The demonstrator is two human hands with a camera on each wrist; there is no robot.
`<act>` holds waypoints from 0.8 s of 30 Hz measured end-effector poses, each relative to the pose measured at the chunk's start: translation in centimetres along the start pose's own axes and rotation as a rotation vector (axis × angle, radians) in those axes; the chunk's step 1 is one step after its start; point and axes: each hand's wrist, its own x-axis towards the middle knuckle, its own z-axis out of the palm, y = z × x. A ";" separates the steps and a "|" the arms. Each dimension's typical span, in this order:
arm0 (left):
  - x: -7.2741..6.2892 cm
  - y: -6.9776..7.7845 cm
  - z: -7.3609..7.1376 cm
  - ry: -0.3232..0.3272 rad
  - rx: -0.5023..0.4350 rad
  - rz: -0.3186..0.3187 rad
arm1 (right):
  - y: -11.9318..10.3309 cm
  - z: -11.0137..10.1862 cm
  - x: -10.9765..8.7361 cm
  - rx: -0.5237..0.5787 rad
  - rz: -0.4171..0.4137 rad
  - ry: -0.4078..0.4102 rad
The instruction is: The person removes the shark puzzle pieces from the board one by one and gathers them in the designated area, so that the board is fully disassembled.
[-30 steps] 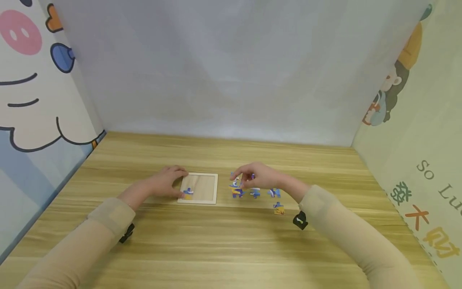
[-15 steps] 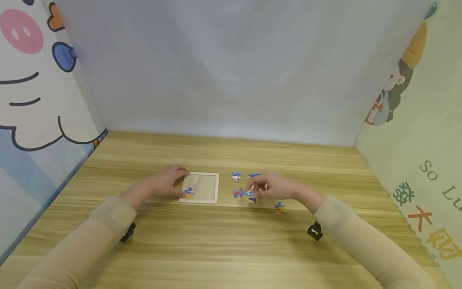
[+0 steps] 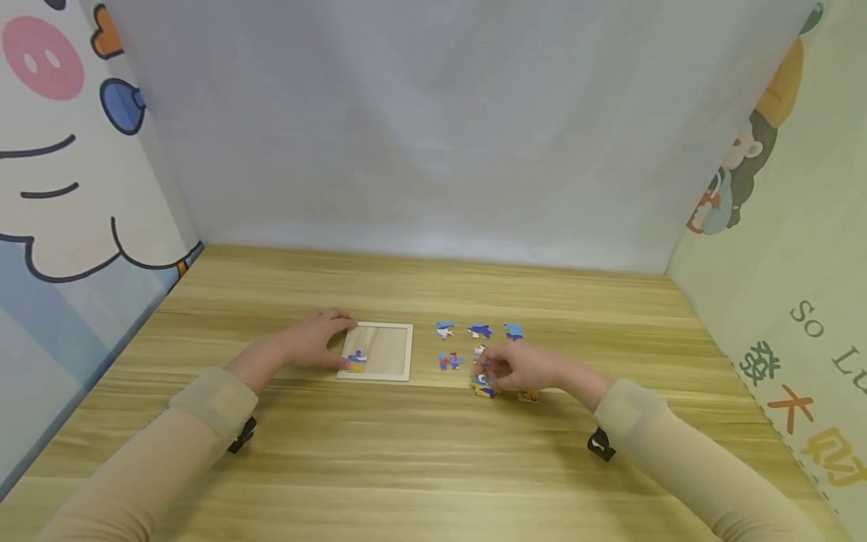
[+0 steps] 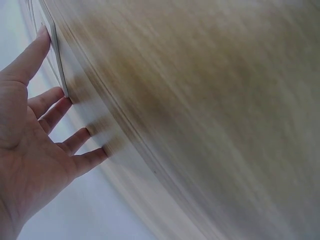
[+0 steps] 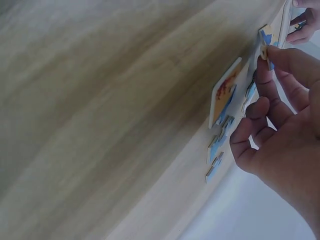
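My left hand (image 3: 311, 340) lies along the left side of a shallow wooden puzzle tray (image 3: 409, 354), fingers extended. Its thumb rests at the lower left corner, beside a blue and yellow puzzle piece (image 3: 357, 359) lying inside; a fingertip touches the upper left corner. The left wrist view shows the fingertips along the tray's edge (image 4: 59, 65). Right of the tray, my right hand (image 3: 524, 367) pinches a yellow and blue puzzle piece (image 5: 265, 40) between thumb and index finger, low over the table. The other fingers curl in. This hand partly covers pieces behind it.
Several loose pieces lie right of the tray: a red and blue one (image 3: 450, 361), a white and blue one (image 3: 444, 330), a dark blue one (image 3: 480, 331) and a light blue one (image 3: 513, 331). An orange piece (image 3: 528, 396) lies nearer the front.
My right hand has moved right and toward the front, with the yellow and blue puzzle piece now in its pinch. The left hand stays at the tray.
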 end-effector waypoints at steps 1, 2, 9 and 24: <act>0.0 0.0 0.0 -0.001 -0.001 -0.002 | 0.1 0.0 0.0 -0.009 -0.001 0.001; 0.0 -0.1 0.0 -0.002 -0.003 -0.003 | 0.1 0.1 0.0 -0.018 -0.007 0.002; 0.1 -0.2 0.1 -0.013 -0.002 0.001 | 0.3 0.2 0.2 -0.076 -0.043 0.013; 0.1 -0.3 0.1 -0.012 0.013 0.013 | -1.4 -0.6 1.4 -0.108 -0.028 0.122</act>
